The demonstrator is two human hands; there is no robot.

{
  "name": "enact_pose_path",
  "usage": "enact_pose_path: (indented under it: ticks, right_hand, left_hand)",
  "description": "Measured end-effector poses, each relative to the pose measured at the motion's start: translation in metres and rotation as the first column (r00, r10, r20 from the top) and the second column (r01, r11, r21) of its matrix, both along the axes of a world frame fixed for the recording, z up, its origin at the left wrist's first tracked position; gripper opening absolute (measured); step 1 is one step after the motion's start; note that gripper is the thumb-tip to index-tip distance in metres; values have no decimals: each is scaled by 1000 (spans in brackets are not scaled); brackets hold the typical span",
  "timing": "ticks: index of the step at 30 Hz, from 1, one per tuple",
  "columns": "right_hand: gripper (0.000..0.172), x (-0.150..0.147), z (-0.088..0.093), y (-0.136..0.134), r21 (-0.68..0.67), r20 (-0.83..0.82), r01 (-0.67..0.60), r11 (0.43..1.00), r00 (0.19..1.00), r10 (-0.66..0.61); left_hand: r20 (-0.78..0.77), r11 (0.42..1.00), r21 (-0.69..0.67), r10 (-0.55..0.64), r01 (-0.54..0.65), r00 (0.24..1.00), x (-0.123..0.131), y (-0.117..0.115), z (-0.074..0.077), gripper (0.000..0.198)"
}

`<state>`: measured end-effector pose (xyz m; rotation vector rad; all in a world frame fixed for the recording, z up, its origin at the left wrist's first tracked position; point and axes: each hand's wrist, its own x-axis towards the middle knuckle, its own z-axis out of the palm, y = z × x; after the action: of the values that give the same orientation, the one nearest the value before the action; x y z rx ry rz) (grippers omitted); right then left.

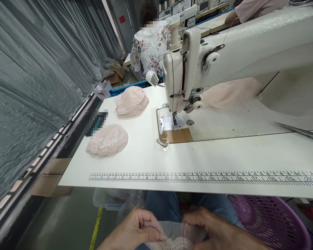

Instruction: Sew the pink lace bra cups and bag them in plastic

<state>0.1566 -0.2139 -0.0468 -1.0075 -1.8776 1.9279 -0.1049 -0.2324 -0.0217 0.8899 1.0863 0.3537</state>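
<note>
Over my lap, below the table's front edge, both hands hold a piece of pale pink lace fabric with sheer mesh along it. My left hand is closed, pinching the left part of the fabric between thumb and fingers. On the right side, my right hand grips the same piece, its fingers partly hidden by the cloth. The fabric's lower part runs out of the frame. A stack of pink lace pieces lies on the left of the white table, with a second pink stack behind it.
A white sewing machine stands on the table, its needle over the metal plate. Scissors lie at the right. A printed ruler runs along the front edge. Below right is a purple basket. Another person sits ahead.
</note>
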Motion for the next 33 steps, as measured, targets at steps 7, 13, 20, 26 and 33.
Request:
enact_pose_path:
  ticks: [7, 13, 20, 26, 33]
  right_hand:
    - [37, -12, -9, 2, -54, -141, -13, 998, 990, 6]
    - [43, -8, -5, 7, -102, -196, -48, 994, 980, 27]
    - [53, 1, 0, 18, -125, -247, -128, 984, 964, 94]
    - [65, 13, -8, 24, -205, -302, -118, 972, 952, 52]
    - [52, 14, -34, 15, -483, -405, -109, 869, 908, -112]
  left_hand:
    - [-61, 1000, 1, -5, 5, 998, -5, -1, 3, 50]
    - [-86, 1000, 5, -28, 28, 996, -3, 0, 10, 51]
    - [-18, 998, -33, 45, -45, 999, -11, -4, 1, 45]
    - [19, 990, -30, 141, -141, 990, -24, -8, -11, 53]
    - [-10, 939, -87, 332, -332, 943, -32, -13, -12, 51]
